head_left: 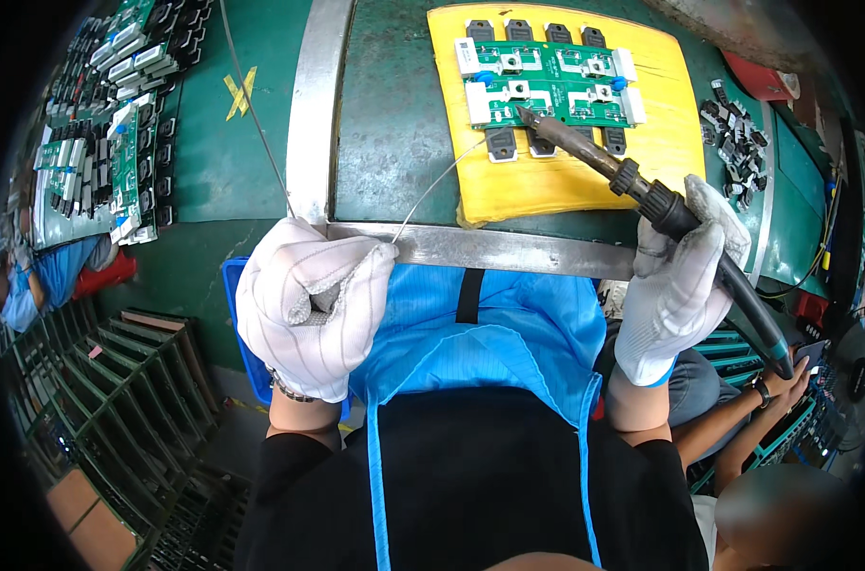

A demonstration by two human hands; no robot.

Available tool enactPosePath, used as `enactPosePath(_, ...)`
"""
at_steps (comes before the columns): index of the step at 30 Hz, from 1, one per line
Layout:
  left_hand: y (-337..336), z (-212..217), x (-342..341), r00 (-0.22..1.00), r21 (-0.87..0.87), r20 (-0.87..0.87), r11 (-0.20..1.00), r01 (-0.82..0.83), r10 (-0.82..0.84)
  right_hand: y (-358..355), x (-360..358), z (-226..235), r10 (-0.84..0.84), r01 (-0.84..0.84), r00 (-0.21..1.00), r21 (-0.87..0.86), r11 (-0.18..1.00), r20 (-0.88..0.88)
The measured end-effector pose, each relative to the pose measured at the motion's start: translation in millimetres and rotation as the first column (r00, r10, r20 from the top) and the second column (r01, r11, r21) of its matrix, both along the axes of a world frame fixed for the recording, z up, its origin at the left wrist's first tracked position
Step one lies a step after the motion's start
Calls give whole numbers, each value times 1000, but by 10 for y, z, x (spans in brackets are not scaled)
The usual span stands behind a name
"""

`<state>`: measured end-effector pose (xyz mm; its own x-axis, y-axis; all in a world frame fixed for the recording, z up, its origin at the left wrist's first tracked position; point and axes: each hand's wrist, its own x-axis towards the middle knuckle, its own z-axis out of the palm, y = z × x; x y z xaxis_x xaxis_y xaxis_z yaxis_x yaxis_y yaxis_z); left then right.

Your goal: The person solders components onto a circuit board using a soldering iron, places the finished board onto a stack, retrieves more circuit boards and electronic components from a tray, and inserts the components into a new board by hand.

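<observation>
My gloved left hand (314, 300) is closed, pinching a thin solder wire (431, 187) whose end reaches toward the circuit board. In my gloved right hand (685, 276) is a soldering iron (663, 205), its tip touching or just over the board's near left part; I cannot tell which. The green circuit board (547, 88) carries white blocks at its ends, metal tabs and blue round parts. Black components (501, 145) stick out along its near and far edges. Beneath it lies a yellow pad (547, 190) on the green bench.
Stacked circuit boards (133, 171) stand at the far left. Loose black components (734, 138) are heaped on the right, near a red container (761, 76). A metal strip (509, 249) edges the bench. Green racks (118, 381) stand lower left. Another person's hands (785, 385) hold a phone at right.
</observation>
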<state>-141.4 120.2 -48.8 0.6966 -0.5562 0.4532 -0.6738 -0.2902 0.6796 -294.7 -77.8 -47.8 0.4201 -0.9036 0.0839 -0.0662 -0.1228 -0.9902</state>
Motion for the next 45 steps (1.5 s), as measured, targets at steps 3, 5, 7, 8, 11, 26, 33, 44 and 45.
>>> enactPosePath(3, -14, -7, -1, 1000, -11, -13, 1000, -19, 19, 36, 89, 39, -8, 8, 999, -2, 1000, 36)
enactPosePath(5, -27, 5, 5, 1000, 13, -1, 1000, 13, -13, 36, 116, 62, -32, 31, 997, 9, 999, 75)
enactPosePath(7, -31, 16, 6, 1000, 27, 16, 1000, 10, -11, 29, 109, 79, 8, -9, 999, 20, 1000, 44)
enactPosePath(8, -35, 22, 4, 999, 37, 33, 999, 9, -10, 32, 115, 84, 8, -9, 999, 22, 1000, 44)
enactPosePath(11, -78, 41, -38, 1000, 40, 16, 999, -22, 21, 38, 123, 80, -12, 9, 998, 42, 999, 55)
enactPosePath(26, -27, -50, 37, 992, -40, 89, 995, 93, -89, 12, 1, 1, 7, -9, 997, 32, 999, 77)
enactPosePath(33, -33, -56, 28, 987, 32, 114, 993, 113, -116, 1, -5, -92, 91, -86, 995, -148, 985, 27)
enactPosePath(44, -97, -76, 30, 969, 85, 202, 988, 128, -143, -17, -23, -78, 152, -150, 988, -156, 976, -4)
enactPosePath(45, -108, -73, 33, 963, 103, 221, 985, 136, -156, -17, -22, -72, 157, -156, 988, -143, 977, -7)
